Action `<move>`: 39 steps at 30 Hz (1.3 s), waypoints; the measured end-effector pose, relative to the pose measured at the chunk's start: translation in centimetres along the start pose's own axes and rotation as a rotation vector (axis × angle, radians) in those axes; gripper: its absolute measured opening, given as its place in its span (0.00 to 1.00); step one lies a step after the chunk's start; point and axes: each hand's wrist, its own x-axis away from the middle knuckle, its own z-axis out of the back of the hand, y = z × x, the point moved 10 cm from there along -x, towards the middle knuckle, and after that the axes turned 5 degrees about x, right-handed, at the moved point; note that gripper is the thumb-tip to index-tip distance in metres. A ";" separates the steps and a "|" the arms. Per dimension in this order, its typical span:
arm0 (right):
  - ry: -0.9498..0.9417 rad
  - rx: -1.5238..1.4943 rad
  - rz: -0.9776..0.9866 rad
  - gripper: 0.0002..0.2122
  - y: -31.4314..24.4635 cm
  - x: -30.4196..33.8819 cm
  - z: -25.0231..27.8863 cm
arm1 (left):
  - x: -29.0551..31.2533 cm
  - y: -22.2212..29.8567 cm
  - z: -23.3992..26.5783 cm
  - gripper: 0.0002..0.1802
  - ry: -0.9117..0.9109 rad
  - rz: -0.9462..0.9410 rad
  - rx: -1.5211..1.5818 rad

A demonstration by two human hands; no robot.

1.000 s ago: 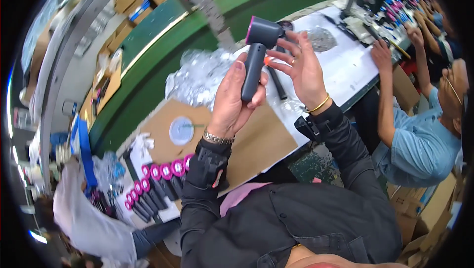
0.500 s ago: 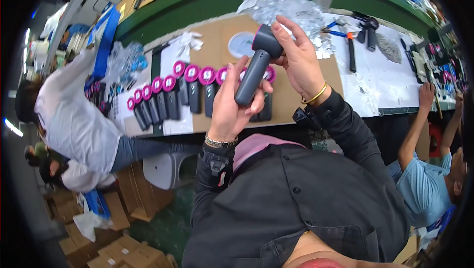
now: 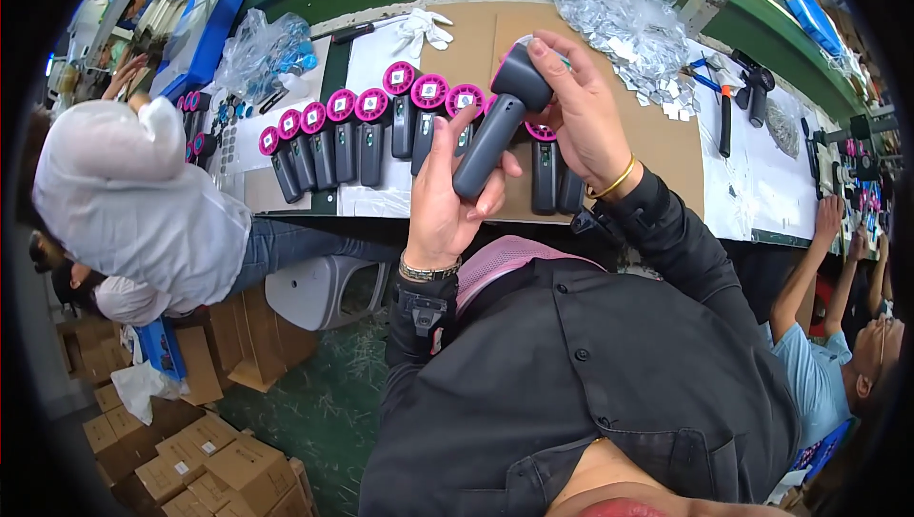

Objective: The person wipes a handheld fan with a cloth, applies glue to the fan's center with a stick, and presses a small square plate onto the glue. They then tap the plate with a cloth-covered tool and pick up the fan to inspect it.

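Note:
A dark grey handheld fan with a pink-edged round head is held slantwise over the table in both of my hands. My left hand is wrapped around the handle's lower part. Around the head closes my right hand, thumb on its outer side; the fingers behind are partly hidden. A row of similar fans lies across the table beyond my left hand, pink round grilles facing up and green parts showing in the handles. More of these fans lie behind my hands, partly covered.
Brown cardboard covers the table's middle. White gloves, a heap of small silvery pieces and a clear plastic bag lie farther back. A black-handled tool is at right. People work on both sides; cartons stand lower left.
The view has shifted, so the table shows lower and more of the fan row appears. Both hands keep hold of the same fan, in nearly the same pose. The person at left has moved.

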 end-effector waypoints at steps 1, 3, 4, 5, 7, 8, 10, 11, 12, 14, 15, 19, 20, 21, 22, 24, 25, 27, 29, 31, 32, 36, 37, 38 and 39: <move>0.008 0.002 0.006 0.24 0.0 -0.1 0.0 | -0.1 0.0 0.3 0.39 -0.019 0.022 0.050; 0.019 0.036 -0.010 0.24 0.6 -0.3 0.0 | -0.2 -0.1 0.7 0.39 -0.043 0.049 0.099; 0.024 0.053 -0.020 0.24 0.8 -0.3 -0.1 | -0.3 -0.3 0.8 0.39 -0.066 0.069 0.150; 0.031 0.054 -0.016 0.24 0.7 -0.3 -0.1 | -0.3 -0.4 0.8 0.39 -0.088 0.089 0.201; 0.044 0.044 -0.033 0.23 0.8 -0.4 -0.1 | -0.6 -0.5 0.8 0.40 -0.117 0.116 0.252; 0.050 0.038 -0.045 0.23 0.9 -0.4 -0.1 | -0.8 -0.6 0.9 0.40 -0.112 0.112 0.222; 0.057 0.025 -0.046 0.23 0.9 -0.4 0.0 | -1.1 -0.6 1.1 0.40 -0.100 0.103 0.163; 0.058 0.011 -0.048 0.22 1.0 -0.4 0.1 | -1.3 -0.7 1.1 0.40 -0.102 0.109 0.164; 0.059 -0.004 -0.050 0.22 1.0 -0.4 0.1 | -1.4 -0.7 1.2 0.40 -0.089 0.101 0.134; 0.061 -0.016 -0.042 0.23 1.1 -0.5 0.3 | -1.5 -0.6 1.5 0.40 -0.063 0.082 0.071; 0.059 -0.031 -0.035 0.25 1.1 -0.6 0.4 | -1.5 -0.7 1.5 0.40 -0.062 0.086 0.072; 0.079 -0.039 -0.037 0.25 1.2 -1.0 0.7 | -2.0 -0.6 1.4 0.39 -0.070 0.100 0.100; 0.089 -0.036 -0.039 0.25 1.2 -1.0 0.7 | -2.0 -0.6 1.5 0.39 -0.072 0.103 0.105; 0.085 -0.038 -0.042 0.25 1.3 -1.0 0.7 | -2.0 -0.6 1.5 0.39 -0.074 0.105 0.110; 0.081 -0.035 -0.048 0.24 1.3 -0.9 0.8 | -1.9 -0.6 1.6 0.39 -0.075 0.107 0.114; 0.074 -0.030 -0.057 0.24 1.4 -1.0 0.7 | -2.0 -0.7 1.7 0.39 -0.074 0.105 0.114; 0.069 -0.033 -0.058 0.24 1.4 -1.0 0.5 | -2.0 -0.8 1.7 0.39 -0.076 0.106 0.117; 0.074 -0.042 -0.054 0.24 1.1 -1.0 0.3 | -1.9 -0.5 1.8 0.39 -0.076 0.104 0.117; 0.080 -0.047 -0.053 0.25 0.8 -0.8 0.3 | -1.8 -0.4 1.7 0.39 -0.055 0.103 0.105; 0.070 -0.009 -0.062 0.25 0.5 -0.8 0.1 | -1.7 -0.3 1.8 0.39 -0.044 0.105 0.098; 0.065 0.011 -0.067 0.25 0.4 -0.7 0.0 | -1.6 -0.6 1.7 0.39 -0.079 0.138 0.159; 0.087 0.123 -0.083 0.21 0.1 -0.5 -0.1 | -1.5 -1.2 1.4 0.39 -0.163 0.205 0.300; 0.086 0.121 -0.083 0.21 0.2 -0.6 0.0 | -1.4 -1.2 1.4 0.38 -0.178 0.210 0.323; 0.068 0.088 -0.063 0.22 0.2 -0.7 0.2 | -1.4 -1.2 1.2 0.37 -0.193 0.217 0.345; 0.049 0.056 -0.042 0.22 0.3 -0.8 0.3 | -1.2 -1.4 0.7 0.37 -0.194 0.218 0.342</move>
